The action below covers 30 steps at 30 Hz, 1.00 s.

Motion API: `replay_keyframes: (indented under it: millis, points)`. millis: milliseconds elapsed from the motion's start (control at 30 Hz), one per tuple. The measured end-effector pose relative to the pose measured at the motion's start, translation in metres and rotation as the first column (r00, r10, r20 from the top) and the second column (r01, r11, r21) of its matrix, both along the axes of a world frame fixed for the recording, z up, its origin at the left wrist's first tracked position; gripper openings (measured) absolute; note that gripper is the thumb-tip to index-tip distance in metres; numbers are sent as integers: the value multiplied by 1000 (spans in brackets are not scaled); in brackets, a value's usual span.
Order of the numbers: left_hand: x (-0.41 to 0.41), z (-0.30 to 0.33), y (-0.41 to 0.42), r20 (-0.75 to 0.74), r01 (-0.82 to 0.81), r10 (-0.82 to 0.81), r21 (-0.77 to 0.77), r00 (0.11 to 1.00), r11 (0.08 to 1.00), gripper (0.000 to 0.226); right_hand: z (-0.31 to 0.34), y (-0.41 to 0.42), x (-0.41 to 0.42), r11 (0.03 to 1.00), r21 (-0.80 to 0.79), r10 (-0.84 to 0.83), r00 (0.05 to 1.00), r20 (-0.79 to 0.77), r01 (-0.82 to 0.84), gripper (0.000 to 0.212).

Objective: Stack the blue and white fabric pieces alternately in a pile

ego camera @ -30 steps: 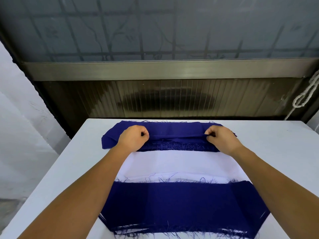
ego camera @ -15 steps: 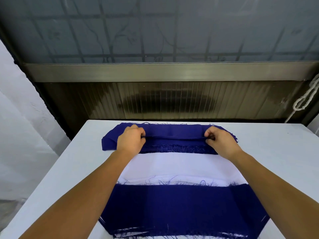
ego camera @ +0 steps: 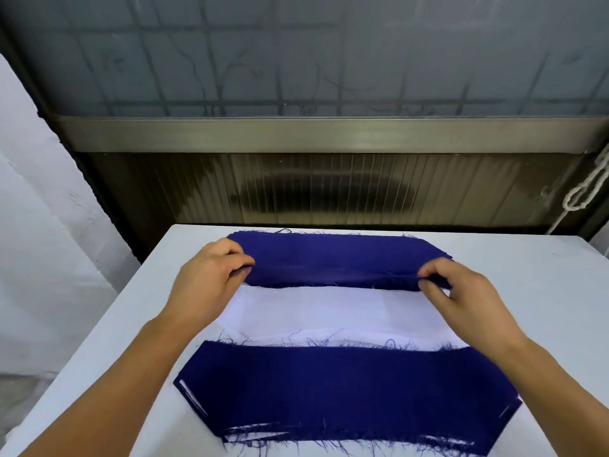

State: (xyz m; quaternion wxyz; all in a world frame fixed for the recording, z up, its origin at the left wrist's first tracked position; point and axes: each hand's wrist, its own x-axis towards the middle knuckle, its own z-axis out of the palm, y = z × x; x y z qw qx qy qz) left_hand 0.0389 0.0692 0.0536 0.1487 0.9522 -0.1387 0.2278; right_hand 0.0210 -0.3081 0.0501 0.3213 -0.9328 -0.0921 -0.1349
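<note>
Both the left hand point(ego camera: 211, 275) and right hand point(ego camera: 461, 291) pinch the far blue piece point(ego camera: 329, 258) in their fingers, the near pile point(ego camera: 329, 384) seemingly only partly built.

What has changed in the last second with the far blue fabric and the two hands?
Both hands, left hand and right hand, keep pinching the far blue piece; its near edge is now drawn smoother and straighter, and its left end no longer sticks out past the left hand. The white piece and near blue piece have stayed put.
</note>
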Motion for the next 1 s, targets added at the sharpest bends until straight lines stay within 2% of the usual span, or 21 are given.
replay_keyframes:
  millis: [100, 200, 267, 333, 400, 433, 533, 567, 633, 700, 767, 867, 933, 1000]
  points:
    - [-31, 10, 15, -273, 148, -176, -122, 946, 981, 17, 5, -17, -31, 997, 27, 76, 984, -162, -72, 10]
    - [-48, 14, 18, -624, 238, -292, -171, 725, 956, 13, 9, -29, -45, 978, 91, 210, 894, -396, -190, 13]
    - [-52, 9, 15, -741, 240, -289, -176, 607, 955, 10, 7, -30, -47, 968, 119, 252, 808, -533, -223, 20]
    - [-52, 2, 10, -766, 218, -246, -142, 594, 966, 8, 2, -26, -45, 974, 69, 216, 791, -573, -215, 22]
    - [-52, -2, 7, -732, 165, -218, -145, 645, 976, 7, -3, -23, -42, 986, -2, 142, 844, -516, -167, 21]
    - [-53, -3, 6, -684, 128, -202, -158, 701, 979, 7, -4, -21, -41, 992, -28, 96, 893, -441, -120, 21]
    - [-59, 0, 3, -365, 58, -115, -162, 924, 985, 9, 0, -17, -47, 999, -39, -31, 998, -55, 29, 18]
    - [-64, 0, 2, -233, 58, -95, -162, 968, 985, 9, 0, -16, -51, 997, -44, -53, 995, 85, 57, 16]
    - [-76, -3, 2, -19, 75, -78, -124, 997, 989, 9, -6, -17, -61, 993, -93, -34, 942, 334, 68, 12]
    - [-88, -14, 3, 80, 122, -118, -43, 990, 992, 12, -24, -23, -73, 985, -167, 37, 877, 478, 50, 22]
    - [-101, -33, 4, 74, 172, -171, -9, 982, 985, 26, -49, -27, -84, 971, -241, 130, 848, 514, -3, 33]
    - [-116, -66, 4, 5, 244, -244, 47, 970, 969, 29, -84, -28, -98, 947, -306, 236, 858, 456, -98, 49]
    - [-122, -83, 4, 7, 282, -283, 59, 959, 958, 30, -94, -28, -102, 949, -297, 236, 869, 436, -109, 52]
    - [-125, -90, 4, 25, 296, -297, 37, 955, 955, 45, -96, -29, -104, 956, -280, 213, 873, 438, -93, 50]
